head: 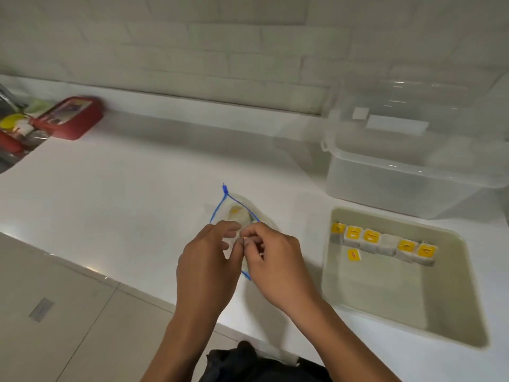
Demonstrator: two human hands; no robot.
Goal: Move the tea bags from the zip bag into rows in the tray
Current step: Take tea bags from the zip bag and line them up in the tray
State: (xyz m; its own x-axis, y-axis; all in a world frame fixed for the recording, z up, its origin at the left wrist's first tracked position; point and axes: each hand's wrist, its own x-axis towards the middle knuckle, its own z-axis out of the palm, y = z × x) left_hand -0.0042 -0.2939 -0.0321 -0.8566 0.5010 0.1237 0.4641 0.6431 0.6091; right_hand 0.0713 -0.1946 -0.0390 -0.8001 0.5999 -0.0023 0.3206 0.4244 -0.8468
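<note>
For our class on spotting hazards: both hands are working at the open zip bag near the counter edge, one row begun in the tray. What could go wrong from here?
1. The zip bag lies near the counter's edge; tugging might drag it off.
2. The tea bags' row slants, so later rows may skew.
3. A loose yellow tag could tangle.

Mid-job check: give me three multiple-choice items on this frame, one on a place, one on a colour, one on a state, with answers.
1. Where is the tray relative to the zip bag?
A. Left of it
B. Right of it
C. Under it

2. What colour is the zip bag's seal?
A. Blue
B. Red
C. Green

3. What is the zip bag's state?
A. Sealed flat
B. Open at the mouth
C. Lying in the tray

Answers: 1 B, the tray sits at the right of the counter; 2 A, a blue line edges the mouth; 3 B, the seal gapes while the left hand and right hand work over it.
</note>
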